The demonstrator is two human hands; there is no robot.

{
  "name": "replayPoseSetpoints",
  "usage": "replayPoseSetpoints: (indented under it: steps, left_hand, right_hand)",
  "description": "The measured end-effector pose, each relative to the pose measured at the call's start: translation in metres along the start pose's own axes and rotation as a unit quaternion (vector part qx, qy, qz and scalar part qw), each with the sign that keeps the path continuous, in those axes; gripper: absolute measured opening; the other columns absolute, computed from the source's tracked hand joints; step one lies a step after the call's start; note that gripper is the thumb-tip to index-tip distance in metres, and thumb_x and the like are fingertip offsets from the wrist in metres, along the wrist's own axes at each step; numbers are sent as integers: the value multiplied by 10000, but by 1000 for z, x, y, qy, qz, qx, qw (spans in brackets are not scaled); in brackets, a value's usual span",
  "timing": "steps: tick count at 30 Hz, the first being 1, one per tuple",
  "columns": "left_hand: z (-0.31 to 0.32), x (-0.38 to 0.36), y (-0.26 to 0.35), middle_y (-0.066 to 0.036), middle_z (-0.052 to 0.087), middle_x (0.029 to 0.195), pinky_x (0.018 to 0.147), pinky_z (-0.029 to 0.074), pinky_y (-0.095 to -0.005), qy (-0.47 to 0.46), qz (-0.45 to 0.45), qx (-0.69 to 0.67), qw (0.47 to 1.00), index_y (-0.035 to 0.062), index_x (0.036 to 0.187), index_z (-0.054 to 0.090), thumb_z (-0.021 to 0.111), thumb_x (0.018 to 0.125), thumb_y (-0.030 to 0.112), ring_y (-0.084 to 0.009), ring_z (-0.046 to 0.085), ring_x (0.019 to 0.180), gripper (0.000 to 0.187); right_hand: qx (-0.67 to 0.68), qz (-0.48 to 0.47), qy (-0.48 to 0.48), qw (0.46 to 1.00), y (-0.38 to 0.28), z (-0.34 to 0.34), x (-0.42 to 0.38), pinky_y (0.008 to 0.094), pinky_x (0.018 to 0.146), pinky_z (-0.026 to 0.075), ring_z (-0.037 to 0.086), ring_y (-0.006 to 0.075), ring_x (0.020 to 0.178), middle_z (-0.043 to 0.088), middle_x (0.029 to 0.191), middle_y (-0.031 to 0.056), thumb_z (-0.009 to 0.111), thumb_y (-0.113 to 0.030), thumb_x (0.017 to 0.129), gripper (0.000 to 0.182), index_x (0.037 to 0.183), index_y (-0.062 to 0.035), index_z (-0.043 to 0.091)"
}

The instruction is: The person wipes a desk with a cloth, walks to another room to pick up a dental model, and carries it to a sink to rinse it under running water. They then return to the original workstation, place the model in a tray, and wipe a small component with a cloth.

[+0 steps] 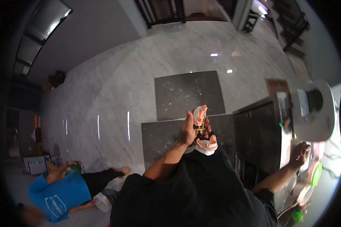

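Observation:
My left hand (188, 131) is wrapped round a small brass-coloured dental articulator (201, 131) in front of my body, thumb on the near side and fingertips showing on the far side. The articulator is spread wide open. One white plaster cast with a pink wax denture base (201, 115) stands at its upper end, and another cast with pink wax (207, 145) sits at its lower end. Out to the right, my right hand (300, 154) is over the cluttered bench with its fingers curled closed. Whatever may be in those fingers is too small to make out.
A dark cabinet with a worktop (288, 160) runs along my right, carrying a large white rounded machine (316, 111) and a tub with a green rim (316, 174). Grey mats (187, 94) cover part of the marble floor. A person in a blue shirt (62, 195) is at lower left.

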State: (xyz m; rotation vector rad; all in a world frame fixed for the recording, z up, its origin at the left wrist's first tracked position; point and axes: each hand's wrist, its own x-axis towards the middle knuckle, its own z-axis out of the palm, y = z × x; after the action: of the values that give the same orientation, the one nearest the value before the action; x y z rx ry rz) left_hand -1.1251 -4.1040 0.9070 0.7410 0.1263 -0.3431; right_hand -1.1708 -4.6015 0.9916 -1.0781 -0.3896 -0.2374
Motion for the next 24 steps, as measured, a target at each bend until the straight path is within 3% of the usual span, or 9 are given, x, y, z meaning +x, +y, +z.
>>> replayPoseSetpoints:
  steps: [1,2,4,6,10,16,20,21,24]
  left_hand:
    - [-21,8,15,-89,562,980,602,557,-318,14,5,-29,999,52,1341,472,210,972,698,-196,640,778,789]
    - [-42,18,33,-89,563,981,600,560,-324,27,12,-57,998,43,1301,494,216,969,703,-199,644,784,790]
    - [-77,33,69,-97,586,926,598,556,-323,59,28,-56,996,36,1180,531,235,960,718,-201,649,762,775]
    - [-113,44,113,-85,596,868,593,540,-311,77,44,-56,994,22,1149,543,242,962,718,-190,640,729,781]
    - [-182,61,205,-100,602,822,599,540,-332,163,46,-71,983,21,1061,553,302,948,729,-215,641,737,760]
    - [-290,71,314,-70,567,932,605,558,-381,247,117,-75,959,105,1484,313,300,993,648,-236,631,753,733]
    - [-379,75,373,-69,564,934,599,546,-378,275,173,-121,938,113,1480,328,294,1012,612,-241,630,780,685]
    - [-390,78,399,-84,576,863,599,540,-363,356,204,-130,903,42,1145,548,332,1002,623,-231,633,721,636]
    - [-474,71,456,-74,565,931,610,537,-373,316,217,-112,917,104,1446,391,297,1017,598,-250,628,738,661]
  right_hand:
    - [209,103,-62,971,37,27,34,136,398,371,476,66,501,468,708,20,578,35,880,122,990,-16,573]
    - [-149,208,50,966,89,56,66,192,461,453,558,112,533,562,719,74,582,40,846,157,996,18,622]
    - [-674,332,-21,659,197,71,100,293,595,568,695,199,647,707,781,156,595,50,833,203,1005,72,700]
    - [-227,498,119,828,277,107,133,279,635,564,686,181,684,706,817,143,645,-2,891,170,1023,101,675]
    - [-204,459,62,862,422,232,226,245,621,489,624,131,669,681,804,105,652,-104,927,218,1025,90,670]
    - [-79,483,-149,859,572,493,340,272,687,549,677,169,743,712,908,126,661,-87,927,227,1091,70,665]
    - [39,518,-246,818,663,616,363,297,771,581,701,199,834,710,968,144,675,-80,924,268,1139,76,645]
    - [65,526,-257,808,686,646,365,300,789,584,704,206,853,708,983,149,676,-81,924,278,1148,78,640]
    - [76,495,-287,816,743,724,377,308,794,594,706,219,889,702,1007,167,676,-89,926,296,1165,81,632]
